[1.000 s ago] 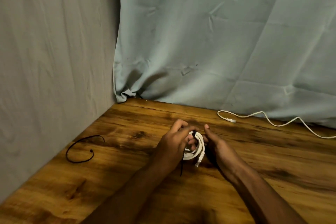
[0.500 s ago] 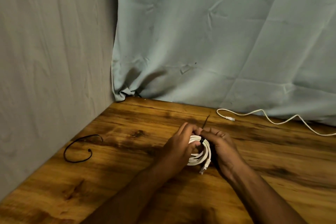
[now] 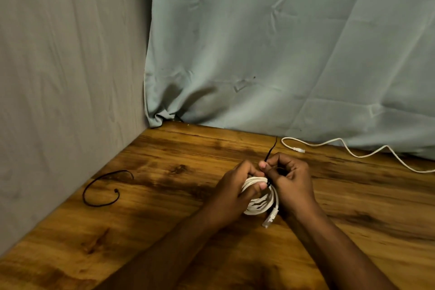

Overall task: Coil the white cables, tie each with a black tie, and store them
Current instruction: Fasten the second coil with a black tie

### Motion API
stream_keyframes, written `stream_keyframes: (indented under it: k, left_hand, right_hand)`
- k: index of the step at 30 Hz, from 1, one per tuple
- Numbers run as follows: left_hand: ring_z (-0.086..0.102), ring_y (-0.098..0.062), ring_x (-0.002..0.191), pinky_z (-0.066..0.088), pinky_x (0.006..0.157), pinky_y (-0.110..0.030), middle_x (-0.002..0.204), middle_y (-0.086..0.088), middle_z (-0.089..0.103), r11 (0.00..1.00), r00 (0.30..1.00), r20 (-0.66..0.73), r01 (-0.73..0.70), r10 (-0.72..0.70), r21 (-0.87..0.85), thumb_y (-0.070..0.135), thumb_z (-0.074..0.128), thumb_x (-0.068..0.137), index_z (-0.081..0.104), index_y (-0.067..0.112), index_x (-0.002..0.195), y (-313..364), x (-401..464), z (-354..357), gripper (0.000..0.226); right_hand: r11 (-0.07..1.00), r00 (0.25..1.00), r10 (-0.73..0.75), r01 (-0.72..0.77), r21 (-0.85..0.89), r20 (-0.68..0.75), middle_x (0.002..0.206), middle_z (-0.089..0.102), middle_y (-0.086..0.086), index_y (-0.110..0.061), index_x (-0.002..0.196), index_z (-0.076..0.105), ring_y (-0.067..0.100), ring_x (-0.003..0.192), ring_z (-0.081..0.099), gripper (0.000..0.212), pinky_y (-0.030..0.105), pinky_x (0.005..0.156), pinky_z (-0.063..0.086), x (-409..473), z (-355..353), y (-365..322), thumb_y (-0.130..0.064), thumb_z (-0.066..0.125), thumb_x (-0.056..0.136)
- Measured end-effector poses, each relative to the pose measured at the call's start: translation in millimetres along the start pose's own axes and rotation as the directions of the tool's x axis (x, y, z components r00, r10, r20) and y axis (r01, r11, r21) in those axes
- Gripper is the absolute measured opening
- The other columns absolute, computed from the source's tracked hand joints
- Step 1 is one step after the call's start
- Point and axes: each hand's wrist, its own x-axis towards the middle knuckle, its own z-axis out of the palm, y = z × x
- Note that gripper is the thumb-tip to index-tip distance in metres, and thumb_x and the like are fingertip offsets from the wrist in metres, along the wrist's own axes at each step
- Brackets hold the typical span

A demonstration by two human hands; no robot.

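Change: black tie tail now stands higher above both hands than before.
Spare tie: left, loose on table.
Left hand: curled around coiled white cable.
Right hand: pinching tie.
Second cable: right, uncoiled.

The scene is dimly and warmly lit; soft shadows are cast below the forearms, and slight blur is seen.

The right hand has closed over the coiled white cable, pulling the black tie tail out toward 12 o'clock
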Motion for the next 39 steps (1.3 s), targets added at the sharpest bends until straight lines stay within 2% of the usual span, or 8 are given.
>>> stream_keyframes:
  k: [3,6,10,16,22,29,34,39]
  left_hand:
    - [0.067,-0.008,0.093,0.055,0.078,-0.039,0.101,0.008,0.070,0.999,1.000,-0.010,0.016,-0.016,-0.044,0.027,0.062,0.097,0.056,0.033,0.094,2,0,0,0.009]
    - [0.065,-0.007,0.074,0.052,0.067,-0.041,0.081,0.011,0.068,0.992,0.998,0.022,0.069,-0.067,-0.101,0.029,0.056,0.101,0.057,0.033,0.093,3,1,-1,0.009]
    - [0.065,-0.032,0.065,0.054,0.062,-0.048,0.068,-0.002,0.067,0.985,0.994,0.014,0.109,-0.108,-0.137,0.029,0.054,0.102,0.059,0.025,0.097,3,2,-4,0.009]
    - [0.064,-0.019,0.060,0.054,0.064,-0.044,0.063,-0.003,0.065,0.981,0.990,-0.051,0.121,-0.130,-0.149,0.021,0.058,0.100,0.059,0.018,0.093,0,3,-4,0.008]
    - [0.064,-0.029,0.060,0.054,0.061,-0.044,0.063,-0.003,0.065,0.985,0.986,-0.095,0.127,-0.138,-0.119,0.023,0.056,0.102,0.061,0.021,0.099,-2,8,-3,0.007]
    - [0.063,-0.014,0.059,0.054,0.066,-0.031,0.064,-0.005,0.065,0.990,0.984,-0.119,0.128,-0.135,-0.061,0.020,0.054,0.102,0.067,0.017,0.108,-5,12,1,0.014]
    - [0.064,-0.015,0.066,0.048,0.067,-0.018,0.071,0.001,0.062,0.995,0.975,-0.215,0.067,-0.049,0.077,0.017,0.056,0.100,0.070,0.011,0.093,-9,14,0,0.017]
    - [0.066,-0.012,0.060,0.054,0.065,-0.030,0.063,0.001,0.066,0.992,0.941,-0.324,0.118,-0.099,0.040,0.015,0.059,0.098,0.072,0.013,0.094,-18,14,-3,0.014]
  right_hand:
    - [1.000,1.000,-0.004,0.004,-0.015,0.002,0.071,0.071,0.005,-0.022,0.071,0.073,0.027,0.072,0.069,0.027,0.049,0.070,0.057,2,-1,2,-0.003,0.075,0.090]
    - [1.000,1.000,0.020,-0.020,0.016,-0.014,0.074,0.072,0.007,-0.022,0.073,0.075,0.028,0.075,0.070,0.024,0.050,0.072,0.059,2,-2,-1,-0.005,0.075,0.089]
    - [0.998,1.000,0.013,-0.011,0.061,-0.023,0.074,0.073,0.006,-0.022,0.074,0.077,0.025,0.073,0.070,0.021,0.043,0.069,0.058,3,-2,-2,-0.006,0.078,0.088]
    - [0.998,1.000,-0.014,0.016,0.062,-0.022,0.070,0.072,0.003,-0.018,0.072,0.075,0.016,0.067,0.068,0.021,0.034,0.062,0.053,-1,0,-6,-0.005,0.078,0.088]
    - [0.998,0.997,-0.052,0.050,-0.039,-0.050,0.075,0.075,0.000,-0.019,0.075,0.076,0.018,0.074,0.070,0.016,0.039,0.068,0.057,2,-1,-4,-0.011,0.081,0.088]
    - [0.999,0.993,-0.041,0.037,-0.040,-0.113,0.077,0.076,0.002,-0.019,0.077,0.075,0.032,0.079,0.072,0.013,0.051,0.072,0.061,3,-4,0,-0.016,0.080,0.089]
    - [0.971,0.980,-0.187,0.173,-0.167,-0.072,0.078,0.073,0.001,-0.025,0.073,0.075,0.004,0.070,0.062,0.020,0.015,0.067,0.045,-1,-1,-6,-0.011,0.083,0.085]
    - [0.934,0.966,-0.259,0.250,-0.254,-0.001,0.086,0.069,0.000,-0.026,0.073,0.075,0.002,0.082,0.061,0.022,0.009,0.069,0.042,-5,8,-2,-0.010,0.087,0.080]
